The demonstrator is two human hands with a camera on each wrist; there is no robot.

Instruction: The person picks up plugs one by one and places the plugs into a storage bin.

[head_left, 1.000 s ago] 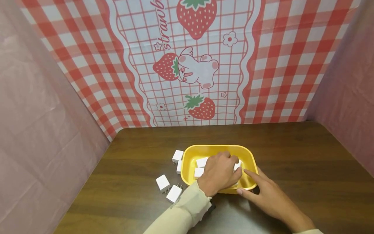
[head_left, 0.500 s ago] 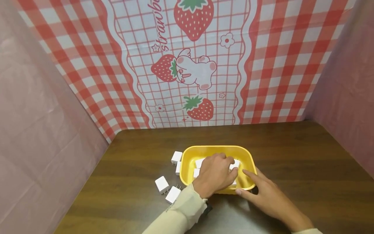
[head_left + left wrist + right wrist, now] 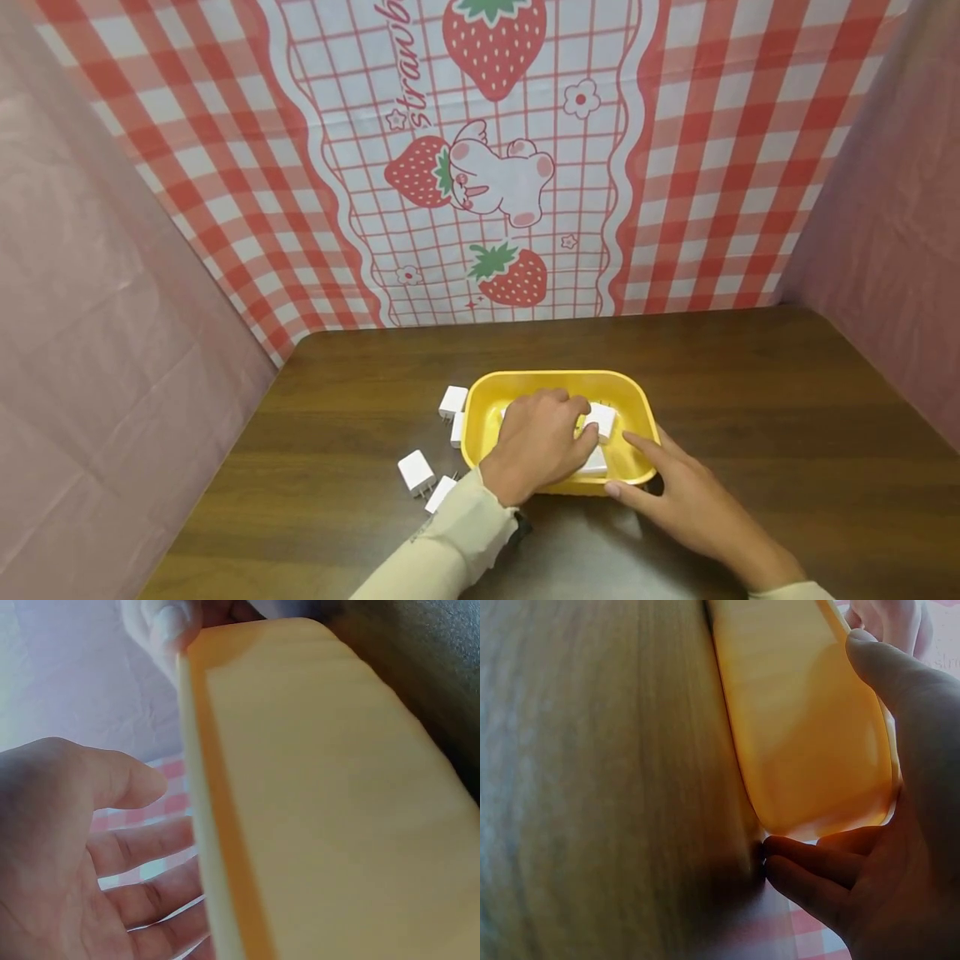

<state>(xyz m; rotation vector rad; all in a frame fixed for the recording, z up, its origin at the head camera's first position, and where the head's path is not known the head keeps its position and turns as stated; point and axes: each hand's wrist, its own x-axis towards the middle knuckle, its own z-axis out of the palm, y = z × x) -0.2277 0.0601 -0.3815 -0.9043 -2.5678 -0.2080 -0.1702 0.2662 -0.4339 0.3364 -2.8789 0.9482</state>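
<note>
Left hand [image 3: 540, 442] inside yellow plastic tray [image 3: 633, 400], fingers pinching white cube charger [image 3: 602, 419]; right hand [image 3: 686, 500] relaxed (touching tray's near corner).

A dark wooden bench [image 3: 750, 433] carries a yellow tray [image 3: 551, 382]. Just left of the tray lie two white chargers [image 3: 453, 402], one touching its wall. Further left and nearer the person lie two more white plugs [image 3: 416, 472], close together.
</note>
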